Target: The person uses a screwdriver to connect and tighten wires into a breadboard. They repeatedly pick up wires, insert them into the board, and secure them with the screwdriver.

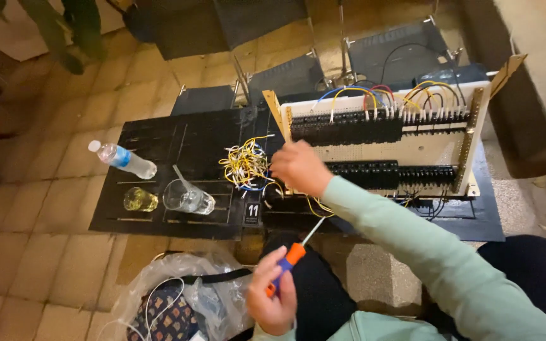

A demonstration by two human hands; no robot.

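Observation:
My left hand [274, 302] is low in the view, over my lap, gripping a screwdriver [289, 259] with an orange and blue handle, its shaft pointing up and right. My right hand [298, 167] reaches out in a pale green sleeve to the left edge of a white wiring panel [434, 148] with rows of black terminal blocks. Its fingers are curled at the edge of a loose bundle of yellow, white and blue wires [244, 163]. A yellow wire [316, 206] loops down from under this hand.
A black board [159, 142] on the tiled floor carries a plastic water bottle [123, 159], a small glass of yellowish liquid [139, 199] and a tipped clear glass [188, 197]. A clear plastic bag [178, 303] with a patterned pouch lies at bottom left. Black chairs stand behind the panel.

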